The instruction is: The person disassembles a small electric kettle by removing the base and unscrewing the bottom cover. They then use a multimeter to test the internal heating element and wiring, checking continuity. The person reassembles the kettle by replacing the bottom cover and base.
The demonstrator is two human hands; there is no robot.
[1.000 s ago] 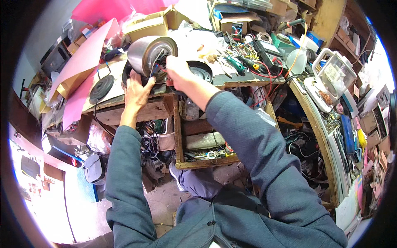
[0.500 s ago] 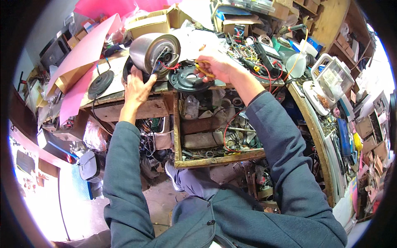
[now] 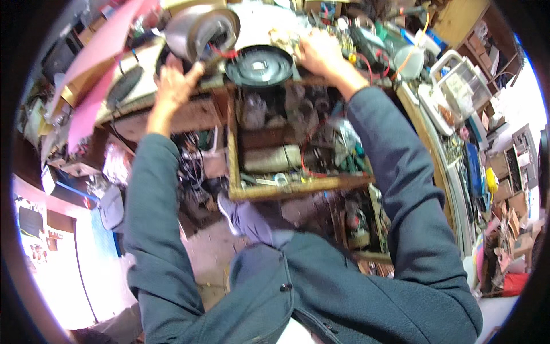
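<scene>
A steel kettle body (image 3: 186, 35) lies tipped on its side at the bench's front left, its open underside facing right. Red wires (image 3: 225, 54) come out of that underside. My left hand (image 3: 175, 83) grips the kettle at its black lower part, thumb near the wires; the fingertips are partly hidden. To the right of the kettle, a round black plastic base (image 3: 260, 64) lies near the bench edge. My right hand (image 3: 321, 53) reaches onto the cluttered bench beyond the base, near loose wires and small parts. Motion blurs its fingers, so what it holds cannot be told.
Below the bench edge an open wooden drawer (image 3: 303, 188) holds tools and parts. A black disc with a cord (image 3: 125, 86) lies at left beside pink sheets (image 3: 94, 109). A clear plastic container (image 3: 465, 77) stands at right.
My right hand has moved right and away from the black base; the yellow-handled tool it held no longer shows clearly. My left hand stays at the kettle. The whole view has shifted.
</scene>
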